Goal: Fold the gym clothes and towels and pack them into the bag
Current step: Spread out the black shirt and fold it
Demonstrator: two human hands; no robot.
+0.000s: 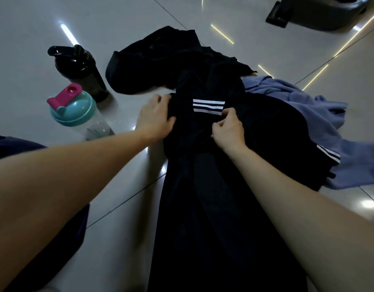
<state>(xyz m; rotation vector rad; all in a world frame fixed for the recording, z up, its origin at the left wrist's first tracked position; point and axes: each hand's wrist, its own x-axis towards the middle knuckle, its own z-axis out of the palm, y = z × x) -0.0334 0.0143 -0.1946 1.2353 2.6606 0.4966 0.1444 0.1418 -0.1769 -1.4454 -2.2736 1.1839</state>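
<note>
My left hand (pixel 155 118) grips the left edge of the black garment (pixel 203 175), right hand (pixel 229 128) pinches fabric by the stripes (pixel 208 106) — bare floor (pixel 135 178) left, blue towel (pixel 297 106) under right edge.

I get one wide view, from the wearer's head, pitched forward and steeply down at the tiled floor (pixel 30 28). It sits close: both forearms run in from the bottom corners, left hand (pixel 155 119) and right hand (pixel 228 129) meeting mid-frame on the black garment (pixel 203 186).
</note>
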